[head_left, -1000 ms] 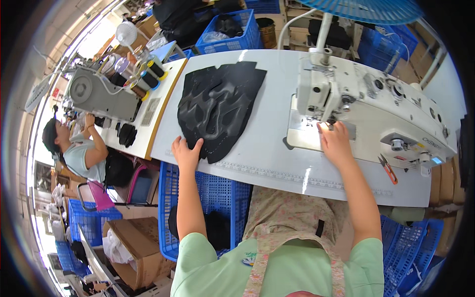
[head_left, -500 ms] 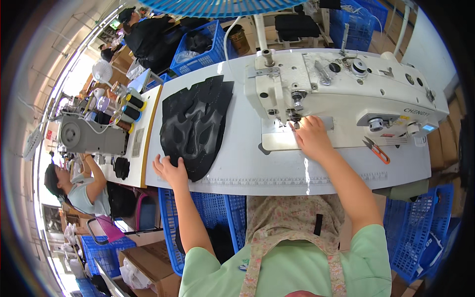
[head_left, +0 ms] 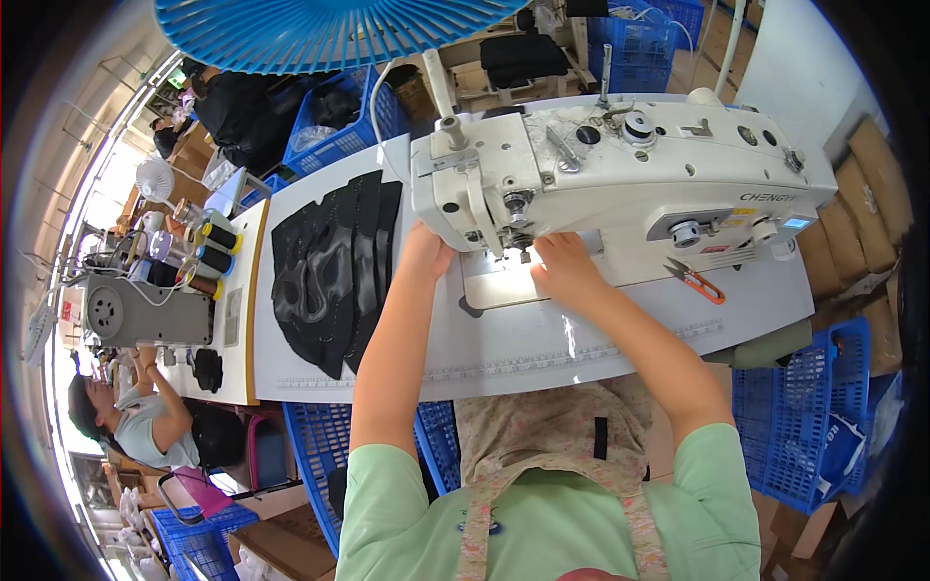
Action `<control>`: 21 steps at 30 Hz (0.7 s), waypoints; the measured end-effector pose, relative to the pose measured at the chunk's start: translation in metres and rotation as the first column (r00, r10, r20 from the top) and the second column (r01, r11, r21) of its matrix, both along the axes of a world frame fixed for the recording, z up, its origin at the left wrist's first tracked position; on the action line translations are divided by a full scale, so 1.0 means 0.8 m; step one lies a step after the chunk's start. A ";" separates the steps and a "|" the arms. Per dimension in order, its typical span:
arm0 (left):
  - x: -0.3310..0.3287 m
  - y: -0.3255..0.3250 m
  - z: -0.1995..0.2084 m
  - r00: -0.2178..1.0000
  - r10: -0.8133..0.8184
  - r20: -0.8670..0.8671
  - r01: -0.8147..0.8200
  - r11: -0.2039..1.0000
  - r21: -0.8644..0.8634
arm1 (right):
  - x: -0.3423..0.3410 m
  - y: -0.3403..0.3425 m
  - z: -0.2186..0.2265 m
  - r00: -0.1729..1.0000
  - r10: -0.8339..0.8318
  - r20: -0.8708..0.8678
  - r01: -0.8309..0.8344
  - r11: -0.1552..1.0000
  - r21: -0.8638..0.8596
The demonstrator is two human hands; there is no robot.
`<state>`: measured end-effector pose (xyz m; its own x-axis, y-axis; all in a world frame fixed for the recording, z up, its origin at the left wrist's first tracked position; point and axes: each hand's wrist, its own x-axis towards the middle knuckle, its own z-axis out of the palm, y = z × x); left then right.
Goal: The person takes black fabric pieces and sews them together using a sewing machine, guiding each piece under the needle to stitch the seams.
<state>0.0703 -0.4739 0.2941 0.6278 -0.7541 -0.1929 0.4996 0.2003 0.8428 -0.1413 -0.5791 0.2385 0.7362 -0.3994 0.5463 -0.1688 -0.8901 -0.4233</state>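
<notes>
A white sewing machine (head_left: 620, 184) stands on the light table (head_left: 504, 373), its needle area lit. At the left edge of its head is my left hand (head_left: 427, 254); its fingers are hidden behind the head. My right hand (head_left: 564, 266) rests on the metal plate (head_left: 509, 288) just right of the needle, fingers curled together. Whatever they pinch, if anything, is too small to make out. Left of my left forearm lie several overlapping black pieces (head_left: 334, 266) with glossy moulded patches, untouched by either hand.
Orange-handled thread snips (head_left: 696, 282) lie right of the plate. A blue fan (head_left: 339, 29) overhangs the back. Blue crates (head_left: 790, 426) stand right, below, and behind the table. At left, a person (head_left: 145, 416) sits by another machine (head_left: 145, 310) and thread cones (head_left: 215, 257).
My left hand has left the black pieces and moved right to the machine head. The pieces now lie more fanned out. My right hand stays by the needle; the view has shifted.
</notes>
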 end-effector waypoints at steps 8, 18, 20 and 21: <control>0.009 -0.027 -0.024 0.887 -0.156 0.434 0.139 0.988 0.071 | 0.025 -0.046 -0.009 0.988 -0.105 -0.117 0.096 0.992 -0.081; -0.025 0.006 -0.001 0.227 -0.430 0.874 -0.149 0.871 0.467 | 0.004 -0.038 0.018 0.969 0.033 -0.245 -0.019 0.998 0.057; -0.023 0.031 -0.022 0.246 -0.432 0.868 -0.155 0.866 0.475 | -0.005 -0.024 0.021 0.983 0.096 -0.156 -0.105 0.993 -0.049; -0.025 0.039 -0.026 0.258 -0.433 0.864 -0.149 0.865 0.479 | -0.009 -0.017 0.022 0.982 0.101 -0.160 -0.110 0.993 -0.049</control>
<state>0.0506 -0.4425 0.2730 0.4587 -0.8757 0.1505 -0.7055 -0.2560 0.6609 -0.1485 -0.5925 0.2564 0.8508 -0.2866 0.4405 -0.1331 -0.9284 -0.3469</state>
